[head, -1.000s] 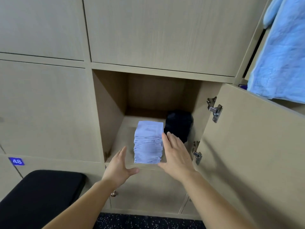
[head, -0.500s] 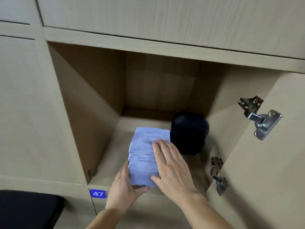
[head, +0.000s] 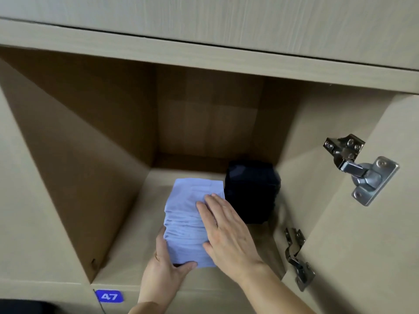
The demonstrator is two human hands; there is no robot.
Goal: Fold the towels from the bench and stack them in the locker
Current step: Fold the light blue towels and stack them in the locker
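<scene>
1 stack of pale blue folded towels [head: 188, 214] stands on the floor of the open locker [head: 90, 177], near its front edge and just beside 1 dark bundle [head: 251, 191] at the right rear. The folding and placing of these towels looks done. What seems left here is squaring the stack up. The bench is out of view, so I cannot tell whether more towels wait there.

The left hand [head: 163, 268] cups the stack's lower left corner, thumb hooked across the front. The right hand [head: 229, 232] lies flat with straight fingers on the stack's top and right side, pressing, not gripping.

The folds are too many and too blurred to give a towel count. Also in view are 2 metal hinges [head: 360, 168] on the open door [head: 362, 257] and 1 number plate [head: 109, 296] reading 47.
</scene>
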